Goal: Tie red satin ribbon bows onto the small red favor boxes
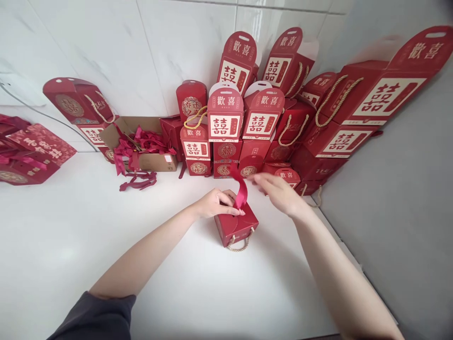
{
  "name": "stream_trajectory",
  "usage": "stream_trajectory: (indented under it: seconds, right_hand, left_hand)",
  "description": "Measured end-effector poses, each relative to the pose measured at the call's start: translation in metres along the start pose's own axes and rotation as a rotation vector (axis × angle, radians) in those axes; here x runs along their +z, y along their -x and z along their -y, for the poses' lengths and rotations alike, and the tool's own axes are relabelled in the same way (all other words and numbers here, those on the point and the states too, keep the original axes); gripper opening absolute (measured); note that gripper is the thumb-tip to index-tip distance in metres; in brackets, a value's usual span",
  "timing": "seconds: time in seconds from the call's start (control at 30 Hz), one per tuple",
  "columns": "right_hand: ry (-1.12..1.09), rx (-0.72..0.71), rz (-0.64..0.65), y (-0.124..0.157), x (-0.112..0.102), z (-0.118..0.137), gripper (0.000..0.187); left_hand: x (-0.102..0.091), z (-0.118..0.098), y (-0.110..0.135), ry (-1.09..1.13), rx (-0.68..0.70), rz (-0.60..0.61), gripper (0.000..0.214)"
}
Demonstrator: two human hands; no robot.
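A small red gift box [236, 227] with twisted cord handles stands on the white table, its top flaps folded over. Pinching at the top of this box, my left hand [217, 204] has its thumb and fingers closed on a dark pink ribbon [242, 194]. The free end of that ribbon curls upward above the lid. My right hand [279, 190] hovers to the right of the ribbon, its fingers stretched out and blurred by motion. Nothing shows in the right hand, and a gap seems to lie between its fingertips and the ribbon.
Stacked red gift boxes [225, 120] line the wall behind, with more stacks [368, 106] at the right. An open cardboard box [155, 162] holds a heap of ribbons [148, 140]; some loose ribbon [138, 181] lies before it. Red bags [38, 153] sit at the far left.
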State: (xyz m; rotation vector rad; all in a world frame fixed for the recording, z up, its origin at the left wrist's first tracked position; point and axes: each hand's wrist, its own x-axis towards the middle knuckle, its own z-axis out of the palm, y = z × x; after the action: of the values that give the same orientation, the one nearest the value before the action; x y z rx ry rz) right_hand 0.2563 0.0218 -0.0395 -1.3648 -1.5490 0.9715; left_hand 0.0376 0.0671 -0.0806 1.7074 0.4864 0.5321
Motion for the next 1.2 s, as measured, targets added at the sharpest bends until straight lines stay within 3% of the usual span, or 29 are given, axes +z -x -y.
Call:
stream_trajectory:
  seconds: [0.07, 0.13, 0.43, 0.53, 0.7, 0.77, 0.9, 1.1, 1.2]
  right_hand:
    - [0.109, 0.029, 0.105, 0.018, 0.0, -0.014, 0.033]
    - [0.081, 0.021, 0.119, 0.032, 0.005, -0.021, 0.03]
    - [-0.402, -0.03, 0.148, 0.045, 0.042, -0.024, 0.013]
    - [-0.517, -0.014, 0.065, 0.045, 0.051, -0.03, 0.011]
    - [-0.921, 0.241, -0.105, 0.044, 0.059, -0.041, 0.02]
    - [-1.009, 0.242, -0.204, 0.043, 0.056, -0.042, 0.022]
    - [-1.005, 0.162, -0.369, 0.039, 0.046, -0.044, 0.03]
    - [-0.961, 0.226, -0.465, 0.041, 0.036, -0.046, 0.027]
    - [-0.793, 0.05, -0.546, 0.056, 0.035, -0.027, 0.021]
  left_hand:
    - [0.0, 0.001, -0.001, -0.008, 0.011, 0.002, 0.02]
    - [-0.001, 0.001, -0.001, -0.031, 0.028, 0.015, 0.016]
    - [0.001, 0.005, 0.0, -0.052, 0.02, 0.02, 0.013]
    - [0.003, 0.004, 0.0, -0.062, 0.038, 0.024, 0.013]
    - [0.005, -0.001, 0.001, -0.062, 0.036, 0.02, 0.017]
    - [0.006, 0.0, 0.001, -0.057, 0.035, 0.023, 0.018]
    - [0.006, 0.001, 0.001, -0.034, 0.008, 0.005, 0.017]
    - [0.005, 0.001, 0.001, -0.048, -0.014, 0.019, 0.022]
    - [0.004, -0.002, 0.0, -0.082, -0.027, 0.042, 0.022]
